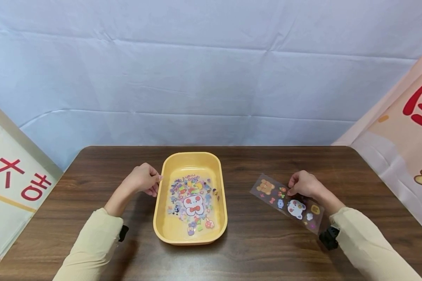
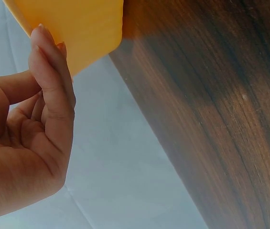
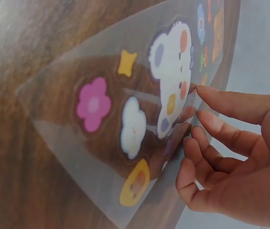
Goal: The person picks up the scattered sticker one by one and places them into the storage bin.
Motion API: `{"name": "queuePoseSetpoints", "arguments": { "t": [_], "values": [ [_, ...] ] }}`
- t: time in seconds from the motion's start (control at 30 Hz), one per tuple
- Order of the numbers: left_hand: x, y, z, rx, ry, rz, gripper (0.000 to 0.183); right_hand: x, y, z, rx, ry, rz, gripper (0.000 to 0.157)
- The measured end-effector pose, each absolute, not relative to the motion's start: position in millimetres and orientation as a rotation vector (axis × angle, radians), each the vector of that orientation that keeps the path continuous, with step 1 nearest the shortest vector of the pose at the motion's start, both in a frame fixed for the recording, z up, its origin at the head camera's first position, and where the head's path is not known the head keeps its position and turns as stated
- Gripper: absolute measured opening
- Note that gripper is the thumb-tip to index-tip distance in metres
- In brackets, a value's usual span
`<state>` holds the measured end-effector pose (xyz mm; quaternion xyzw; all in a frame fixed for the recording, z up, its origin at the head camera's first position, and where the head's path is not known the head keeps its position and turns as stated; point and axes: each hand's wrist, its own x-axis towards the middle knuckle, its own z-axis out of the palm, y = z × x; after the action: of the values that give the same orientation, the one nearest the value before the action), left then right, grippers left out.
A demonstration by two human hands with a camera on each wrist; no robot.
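Note:
A yellow plastic tray (image 1: pixel 159 218) sits on the table, with a clear sticker sheet bearing a white bunny (image 1: pixel 193 205) and many small stickers inside. My left hand (image 1: pixel 145 180) is at the tray's left rim, thumb on the edge and fingers against the outer wall. In the left wrist view, that hand (image 2: pixel 48 119) grips the yellow wall. To the right of the tray, my right hand (image 1: pixel 304 184) pinches the long far edge of a transparent sticker sheet (image 1: pixel 285 207) printed with a bear, a white animal and flowers. The right wrist view shows its thumb and forefinger on that edge.
A brown wood-grain table (image 1: pixel 253 253) lies beneath everything. Behind it hangs a pale blue-white cloth (image 1: pixel 211 78). Printed banners with red characters stand at the left (image 1: pixel 14 175) and right (image 1: pixel 408 128) sides. A black wrist device (image 1: pixel 329 237) shows at my right cuff.

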<state>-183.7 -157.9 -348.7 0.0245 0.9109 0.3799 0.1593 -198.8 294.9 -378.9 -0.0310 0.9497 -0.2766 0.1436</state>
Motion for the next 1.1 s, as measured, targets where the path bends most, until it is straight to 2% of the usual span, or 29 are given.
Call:
{"name": "queuePoseSetpoints", "arguments": {
  "t": [1.1],
  "values": [
    [-186.2,-158.1,-351.7,0.055,2.593,1.095,0.025,-197.7,289.3,-383.5,-0.109,2.737,-0.838,0.008]
  ]
}}
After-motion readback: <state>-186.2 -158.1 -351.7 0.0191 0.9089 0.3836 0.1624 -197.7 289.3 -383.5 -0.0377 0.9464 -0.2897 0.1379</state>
